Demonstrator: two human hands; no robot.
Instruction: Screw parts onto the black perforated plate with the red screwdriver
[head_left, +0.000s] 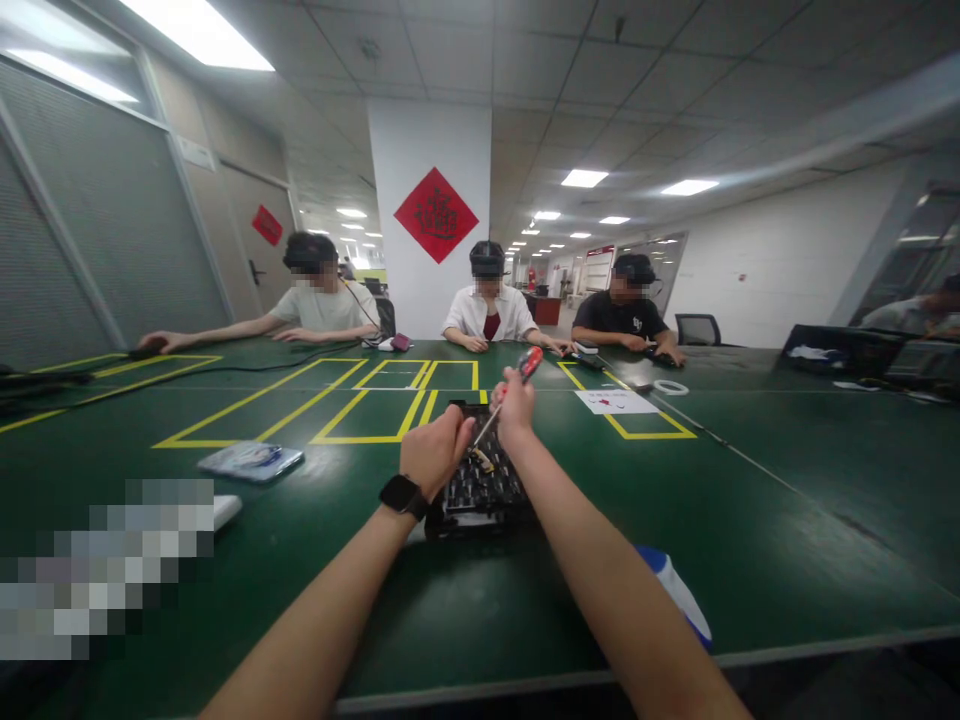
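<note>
A black keyboard-like device [480, 490] lies on the green table [750, 520] in front of me. My right hand [514, 402] is closed round a screwdriver [517, 380] with a red and black handle; its thin shaft slants down to the device. My left hand [433, 452], with a black watch on the wrist, is curled in a loose fist over the left part of the device, right by the screwdriver's tip. What its fingers pinch is hidden.
Three people sit at the far side of the table. A phone-like flat object [251, 460] lies to the left, a white sheet of paper [616, 401] and a tape roll [670, 387] to the right. A white and blue object [679, 595] rests by my right forearm. Yellow tape lines mark the tabletop.
</note>
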